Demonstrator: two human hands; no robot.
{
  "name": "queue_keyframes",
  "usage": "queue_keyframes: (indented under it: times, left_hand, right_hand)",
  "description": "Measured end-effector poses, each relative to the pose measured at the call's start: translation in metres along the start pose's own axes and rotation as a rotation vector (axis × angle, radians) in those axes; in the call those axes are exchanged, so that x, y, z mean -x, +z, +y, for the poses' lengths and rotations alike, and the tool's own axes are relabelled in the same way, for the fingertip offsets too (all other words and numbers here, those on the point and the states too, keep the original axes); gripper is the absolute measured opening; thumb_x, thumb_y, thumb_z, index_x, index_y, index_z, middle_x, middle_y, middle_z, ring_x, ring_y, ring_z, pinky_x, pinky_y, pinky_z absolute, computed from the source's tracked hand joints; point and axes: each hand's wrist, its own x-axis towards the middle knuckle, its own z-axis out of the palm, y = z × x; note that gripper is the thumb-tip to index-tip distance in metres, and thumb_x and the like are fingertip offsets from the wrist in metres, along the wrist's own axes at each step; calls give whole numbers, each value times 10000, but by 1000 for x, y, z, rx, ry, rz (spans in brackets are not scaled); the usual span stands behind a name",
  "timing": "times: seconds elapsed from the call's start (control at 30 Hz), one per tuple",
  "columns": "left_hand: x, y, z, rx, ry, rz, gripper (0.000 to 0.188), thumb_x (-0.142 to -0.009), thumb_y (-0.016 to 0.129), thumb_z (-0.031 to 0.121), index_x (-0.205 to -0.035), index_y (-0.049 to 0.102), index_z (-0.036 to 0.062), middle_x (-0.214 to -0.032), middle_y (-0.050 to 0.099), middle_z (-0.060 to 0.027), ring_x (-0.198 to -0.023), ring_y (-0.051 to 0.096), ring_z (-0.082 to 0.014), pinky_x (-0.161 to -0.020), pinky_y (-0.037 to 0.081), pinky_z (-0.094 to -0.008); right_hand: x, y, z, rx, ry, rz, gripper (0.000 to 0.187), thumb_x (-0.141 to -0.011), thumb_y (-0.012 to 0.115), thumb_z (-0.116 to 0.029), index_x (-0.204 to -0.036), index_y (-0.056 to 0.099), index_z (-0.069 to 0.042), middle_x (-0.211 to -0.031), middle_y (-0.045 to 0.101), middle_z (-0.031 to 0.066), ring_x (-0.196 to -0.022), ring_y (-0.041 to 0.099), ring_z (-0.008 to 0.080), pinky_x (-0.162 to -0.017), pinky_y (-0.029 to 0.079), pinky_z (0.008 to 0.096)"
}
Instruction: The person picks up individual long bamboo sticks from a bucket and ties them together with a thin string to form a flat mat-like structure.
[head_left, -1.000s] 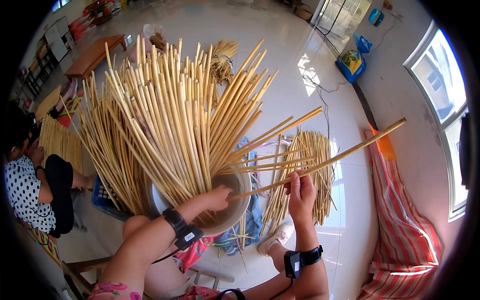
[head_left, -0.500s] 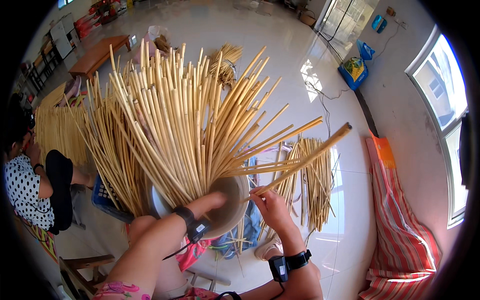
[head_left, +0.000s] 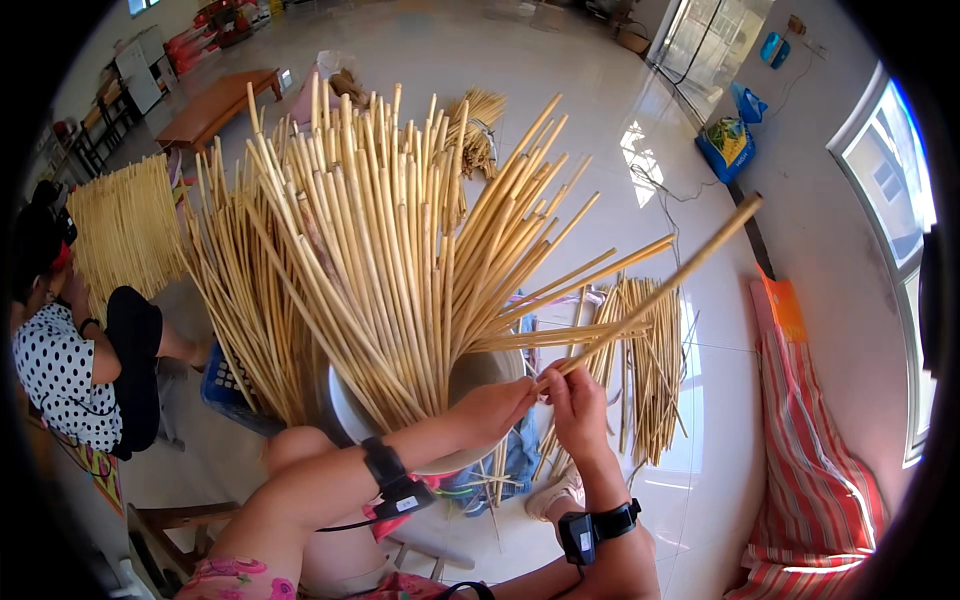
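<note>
My right hand (head_left: 578,405) is closed around the lower part of a long dry stalk (head_left: 680,275), which slants up to the right. Closed fingers of my left hand (head_left: 500,405) meet the stalk's lower end, beside my right fingertips; the grip itself is partly hidden. Both hands are over the right side of a wide, pale bucket (head_left: 497,372). A thick sheaf of straw-coloured stalks (head_left: 385,230) stands in the bucket and fans outward, some leaning far right. A dark band with a small box sits on each of my wrists.
Another bundle of stalks (head_left: 655,370) lies on the floor to the right. At left, a blue crate (head_left: 225,390) holds more stalks, beside a seated person (head_left: 65,370) and a slatted mat (head_left: 125,225). A striped cloth (head_left: 810,460) lies along the right wall; a low wooden table (head_left: 220,105) stands behind.
My left hand has come out of the bucket and moved right to the stalk's lower end. My right hand still holds the stalk. The person at left has raised the slatted mat.
</note>
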Motion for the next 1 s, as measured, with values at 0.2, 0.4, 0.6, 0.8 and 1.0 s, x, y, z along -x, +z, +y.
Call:
queue_keyframes:
  times: [0.2,0.4,0.6,0.8,1.0]
  left_hand:
    - [13,-1,-33,-388,-128,-146,254,-942,471,278,-920,481,24,-784,612,-200,-763,609,-393,-686,471,-482]
    - [14,-13,-42,-558,-79,-93,259,-935,477,284,-886,499,31,-760,617,-166,-743,619,-367,-653,496,-463]
    - [17,-38,-43,-795,-230,-292,219,-915,502,241,-896,527,24,-784,611,-140,-785,620,-333,-677,506,-423]
    - [15,-46,11,-351,9,135,327,-857,603,275,-1078,500,57,-948,546,-137,-809,601,-351,-694,491,-429]
    - [11,-34,15,-208,166,81,152,-865,588,177,-907,571,32,-822,541,-132,-782,584,-334,-682,477,-414]
  right_hand:
    - [-10,-38,-5,-160,-142,443,207,-999,399,-157,-882,507,-25,-736,532,37,-584,453,79,-532,388,219]
    - [-10,-53,-2,-195,-129,566,258,-1015,360,-206,-857,482,-41,-708,492,26,-557,402,68,-515,342,209]
    - [-15,-71,-8,-240,-156,747,284,-1024,347,-261,-836,446,-73,-678,441,11,-567,367,70,-514,312,215]
    - [-10,-53,-5,-262,-155,578,256,-1011,396,-246,-859,475,-56,-709,488,22,-540,393,69,-499,328,209]
    - [-12,-27,-12,-407,-203,385,293,-1004,398,-290,-992,509,-19,-804,573,66,-599,518,99,-549,431,220]
